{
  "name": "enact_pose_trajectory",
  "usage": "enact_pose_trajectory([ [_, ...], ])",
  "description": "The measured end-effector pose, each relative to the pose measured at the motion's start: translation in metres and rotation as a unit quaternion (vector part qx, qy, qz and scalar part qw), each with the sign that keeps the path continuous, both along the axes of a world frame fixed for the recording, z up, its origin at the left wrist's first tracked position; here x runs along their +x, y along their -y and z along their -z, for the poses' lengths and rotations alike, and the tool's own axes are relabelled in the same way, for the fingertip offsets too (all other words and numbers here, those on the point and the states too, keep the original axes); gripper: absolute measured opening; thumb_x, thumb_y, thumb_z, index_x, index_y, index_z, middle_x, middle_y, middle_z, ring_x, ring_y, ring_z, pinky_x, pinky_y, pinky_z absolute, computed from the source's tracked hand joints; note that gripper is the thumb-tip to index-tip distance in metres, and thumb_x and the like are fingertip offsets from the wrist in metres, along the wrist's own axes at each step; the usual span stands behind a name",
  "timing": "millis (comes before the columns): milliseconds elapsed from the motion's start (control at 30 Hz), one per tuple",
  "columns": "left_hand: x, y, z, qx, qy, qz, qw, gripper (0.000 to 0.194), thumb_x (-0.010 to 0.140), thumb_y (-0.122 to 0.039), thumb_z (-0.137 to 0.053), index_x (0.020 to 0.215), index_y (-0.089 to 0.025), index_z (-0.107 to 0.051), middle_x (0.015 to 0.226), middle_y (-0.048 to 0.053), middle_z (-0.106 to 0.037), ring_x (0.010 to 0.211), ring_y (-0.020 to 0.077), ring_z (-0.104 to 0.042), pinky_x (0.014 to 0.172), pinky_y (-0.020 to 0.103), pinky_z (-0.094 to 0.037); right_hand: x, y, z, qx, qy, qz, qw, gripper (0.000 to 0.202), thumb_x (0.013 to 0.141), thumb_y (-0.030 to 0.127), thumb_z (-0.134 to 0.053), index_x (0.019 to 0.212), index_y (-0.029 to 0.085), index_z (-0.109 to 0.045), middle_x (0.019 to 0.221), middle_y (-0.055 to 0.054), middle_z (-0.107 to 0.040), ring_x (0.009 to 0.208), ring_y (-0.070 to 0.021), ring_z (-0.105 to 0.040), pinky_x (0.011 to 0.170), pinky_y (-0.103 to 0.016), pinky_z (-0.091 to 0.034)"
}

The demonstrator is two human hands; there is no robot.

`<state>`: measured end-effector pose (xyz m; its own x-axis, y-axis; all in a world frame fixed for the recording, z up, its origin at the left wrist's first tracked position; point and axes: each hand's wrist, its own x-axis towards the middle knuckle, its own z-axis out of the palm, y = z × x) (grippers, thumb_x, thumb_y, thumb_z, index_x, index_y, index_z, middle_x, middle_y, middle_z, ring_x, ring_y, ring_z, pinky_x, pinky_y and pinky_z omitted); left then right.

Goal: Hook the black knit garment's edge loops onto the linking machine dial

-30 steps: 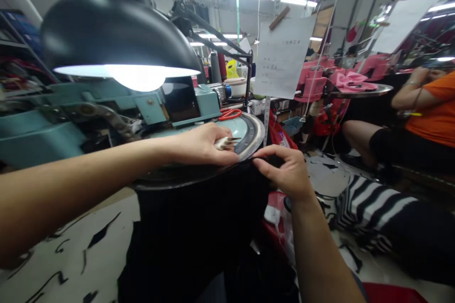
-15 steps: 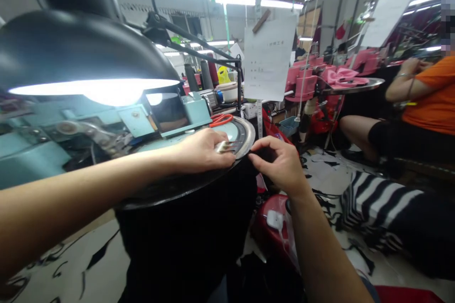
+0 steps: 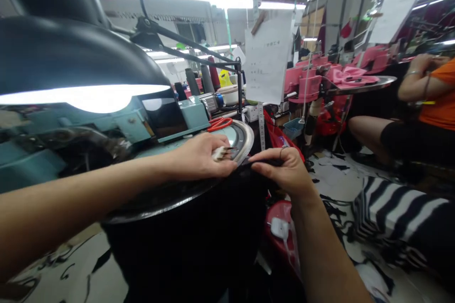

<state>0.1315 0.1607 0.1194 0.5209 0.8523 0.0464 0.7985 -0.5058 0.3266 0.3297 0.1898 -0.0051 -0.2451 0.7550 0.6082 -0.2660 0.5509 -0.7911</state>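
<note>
Left hand point(image 3: 199, 157) grips a pronged tool point(image 3: 219, 153) mid-frame over the metal ring point(image 3: 248, 141); right hand point(image 3: 286, 173) has a narrow grip pinching black fabric point(image 3: 192, 246), which hangs lower centre. Blue basket point(image 3: 294, 129) sits right of centre, contents unclear.

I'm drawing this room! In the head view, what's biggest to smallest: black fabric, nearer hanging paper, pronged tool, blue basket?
1. Black fabric
2. Nearer hanging paper
3. Pronged tool and blue basket: they look about alike, so I can't rank them.
</note>
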Motion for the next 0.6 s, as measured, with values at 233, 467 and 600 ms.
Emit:
enact_pose_trajectory([
  [233,0.001,-0.002,0.0,-0.012,0.008,-0.012,1.0,0.022,0.073,-0.037,-0.057,0.065,-0.018,-0.05,0.07,-0.002,-0.052,0.061,0.0119,-0.045,0.057,0.025,-0.034,-0.005,-0.014,0.005,0.018,-0.017,0.028,0.999,0.012,0.076,0.026,-0.078,0.083,0.017,-0.076,0.077,-0.002,-0.074,0.068,-0.014,-0.065,0.062,-0.022,-0.05],
  [467,0.009,-0.004,0.001,-0.016,0.009,-0.057,0.998,0.024,0.071,-0.04,-0.056,0.067,-0.018,-0.049,0.062,-0.003,-0.048,0.059,0.0123,-0.042,0.056,0.025,-0.032,-0.005,-0.021,0.007,0.011,-0.039,0.035,0.999,0.011,0.077,0.026,-0.076,0.082,0.017,-0.075,0.074,-0.001,-0.072,0.067,-0.0127,-0.063,0.061,-0.021,-0.047],
  [600,0.014,-0.007,0.001,0.003,0.001,-0.068,0.998,0.021,0.07,-0.038,-0.053,0.065,-0.018,-0.047,0.061,-0.003,-0.047,0.059,0.0123,-0.042,0.057,0.026,-0.033,-0.007,-0.024,0.007,0.013,-0.039,0.037,0.998,0.014,0.077,0.028,-0.076,0.084,0.016,-0.074,0.075,-0.002,-0.072,0.067,-0.0136,-0.063,0.061,-0.022,-0.048],
])
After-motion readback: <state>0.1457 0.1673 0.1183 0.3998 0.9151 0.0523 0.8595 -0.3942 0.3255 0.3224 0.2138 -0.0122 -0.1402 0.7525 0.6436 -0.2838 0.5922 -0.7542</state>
